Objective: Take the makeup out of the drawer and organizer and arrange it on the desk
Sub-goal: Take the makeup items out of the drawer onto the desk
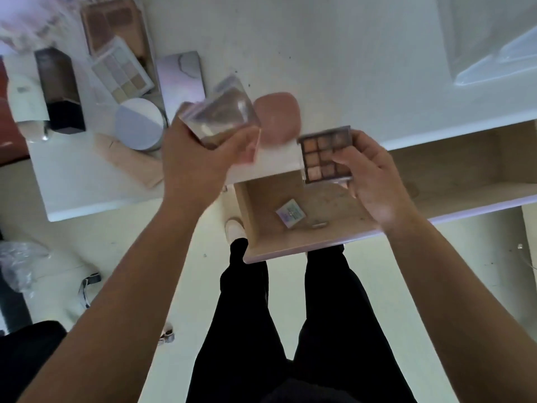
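My left hand (197, 152) grips a clear-lidded compact case (220, 117), blurred, above the white desk (319, 68). My right hand (369, 175) holds a small brown eyeshadow palette (322, 152) with nine pans over the open wooden drawer (453, 173). A small pale square packet (290, 212) lies on the drawer's bottom beside a thin metallic piece (319, 225). On the desk lie a pink rounded compact (277, 117), a round white-and-blue compact (139, 123), a pale six-pan palette (122, 69), a silvery lilac palette (180, 80) and a large brown palette (113, 27).
A dark brown box (59, 88) stands at the desk's left beside a white tube (24, 97). A beige flat case (128, 159) lies near the desk's front edge. A clear acrylic organizer (494, 39) sits at the far right. My legs are below the drawer.
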A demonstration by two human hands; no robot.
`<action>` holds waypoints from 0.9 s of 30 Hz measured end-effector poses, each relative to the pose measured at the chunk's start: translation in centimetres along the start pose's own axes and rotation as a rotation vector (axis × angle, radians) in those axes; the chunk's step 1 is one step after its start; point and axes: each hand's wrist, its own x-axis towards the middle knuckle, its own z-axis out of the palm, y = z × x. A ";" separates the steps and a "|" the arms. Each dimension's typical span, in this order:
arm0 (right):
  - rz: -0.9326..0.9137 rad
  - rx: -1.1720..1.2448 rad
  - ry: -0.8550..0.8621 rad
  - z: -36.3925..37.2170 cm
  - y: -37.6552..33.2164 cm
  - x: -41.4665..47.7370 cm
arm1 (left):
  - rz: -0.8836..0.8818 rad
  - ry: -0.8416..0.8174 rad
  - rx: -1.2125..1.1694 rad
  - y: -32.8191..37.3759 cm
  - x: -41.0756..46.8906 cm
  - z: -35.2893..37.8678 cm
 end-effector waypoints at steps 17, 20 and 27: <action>-0.114 -0.114 0.103 3.5 -2.2 4.5 | 0.237 0.301 0.272 -1.4 4.0 -1.8; -0.037 -0.190 0.036 0.6 -0.9 1.9 | 0.334 0.166 0.223 -3.6 -1.7 0.9; 0.177 -1.185 -0.164 -3.2 8.1 3.6 | 0.281 -0.513 0.506 -10.7 -6.0 5.8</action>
